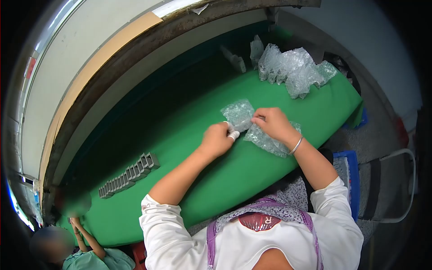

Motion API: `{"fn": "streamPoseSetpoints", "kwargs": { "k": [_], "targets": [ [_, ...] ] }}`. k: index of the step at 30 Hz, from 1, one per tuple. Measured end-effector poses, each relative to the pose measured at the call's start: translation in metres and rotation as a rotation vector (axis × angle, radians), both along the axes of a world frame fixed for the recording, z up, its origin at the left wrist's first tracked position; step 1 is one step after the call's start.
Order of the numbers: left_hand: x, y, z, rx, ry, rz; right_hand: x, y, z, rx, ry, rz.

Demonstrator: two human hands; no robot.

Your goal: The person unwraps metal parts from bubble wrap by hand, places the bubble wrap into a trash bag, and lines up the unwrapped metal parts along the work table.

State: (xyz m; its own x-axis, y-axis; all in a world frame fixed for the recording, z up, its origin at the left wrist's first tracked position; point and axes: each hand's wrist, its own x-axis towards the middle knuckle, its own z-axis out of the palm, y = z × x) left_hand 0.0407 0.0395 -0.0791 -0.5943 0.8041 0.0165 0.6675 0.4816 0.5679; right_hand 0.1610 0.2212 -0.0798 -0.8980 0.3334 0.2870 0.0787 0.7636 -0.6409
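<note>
My left hand [218, 137], with white covers on some fingertips, pinches the lower edge of a clear bubble wrap piece [238, 112] just above the green table [193, 180]. From the other side, the closed fingers of my right hand [272, 122] grip the corner of that same piece. Whether anything lies inside the wrap cannot be made out. A second bubble wrap piece [265, 141] lies on the cloth under my right hand and wrist, partly hidden by them.
Several grey channel-shaped parts [128, 176] stand in a row left of my arms. A bubble wrap pile [294, 67] lies at the table's far right. At lower left sits another person [96, 258], hands at the table. A blue crate [353, 184] is on my right.
</note>
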Motion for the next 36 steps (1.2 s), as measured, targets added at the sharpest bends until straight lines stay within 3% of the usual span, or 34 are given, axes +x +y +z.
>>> {"fn": "streamPoseSetpoints", "kwargs": {
  "k": [3,4,11,16,21,24,27,29,33,36],
  "targets": [
    [-0.020,-0.012,0.039,0.169,-0.281,0.054,-0.012,0.008,0.021,-0.351,-0.035,0.124],
    [-0.024,-0.015,0.056,0.190,-0.315,0.055,-0.015,0.008,0.031,-0.352,-0.034,0.128],
    [-0.025,-0.017,0.098,0.373,-0.276,0.103,-0.029,-0.001,0.062,-0.641,-0.031,0.276],
    [-0.043,-0.015,0.063,0.356,-0.406,0.123,-0.040,0.014,0.030,-0.787,0.015,0.312],
    [-0.041,-0.014,0.041,0.386,-0.405,0.162,-0.031,0.019,0.017,-0.695,0.126,0.239],
    [-0.039,0.001,0.024,0.427,-0.262,0.107,-0.022,0.030,0.035,-0.742,0.368,0.254],
    [-0.038,0.010,0.007,0.288,-0.261,0.045,-0.022,0.051,0.040,-0.755,0.512,0.181],
    [-0.030,0.013,-0.007,0.244,-0.161,-0.005,-0.014,0.068,0.042,-0.943,0.628,0.085],
    [-0.015,0.036,-0.005,0.163,0.048,-0.058,0.003,0.096,0.027,-1.185,0.588,0.107],
    [-0.031,0.042,0.003,0.129,0.042,-0.260,-0.003,0.076,-0.003,-1.080,0.547,-0.040]
  ]
}}
